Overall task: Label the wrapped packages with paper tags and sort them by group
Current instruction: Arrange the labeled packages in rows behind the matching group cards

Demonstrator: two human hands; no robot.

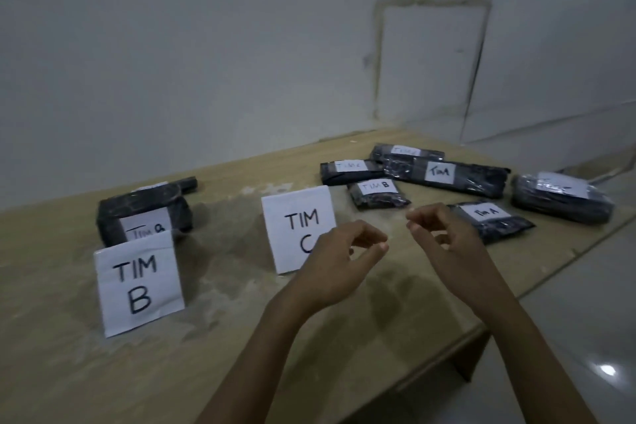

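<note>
Two folded paper signs stand on the wooden table (223,337): "TIM B" (139,286) at the left and "TIM C" (298,227) in the middle. Behind the B sign lies a black wrapped package tagged "TIM B" (144,212). At the right lie several black tagged packages, among them a small "TIM B" one (377,194), a long "TIM A" one (447,175) and another "TIM A" one (490,218). My left hand (339,262) and my right hand (444,237) hover above the table with loosely curled fingers, holding nothing.
A pale wall runs behind the table. The table's right edge (537,286) drops to a tiled floor (568,337). One more wrapped package (561,198) lies close to that right edge.
</note>
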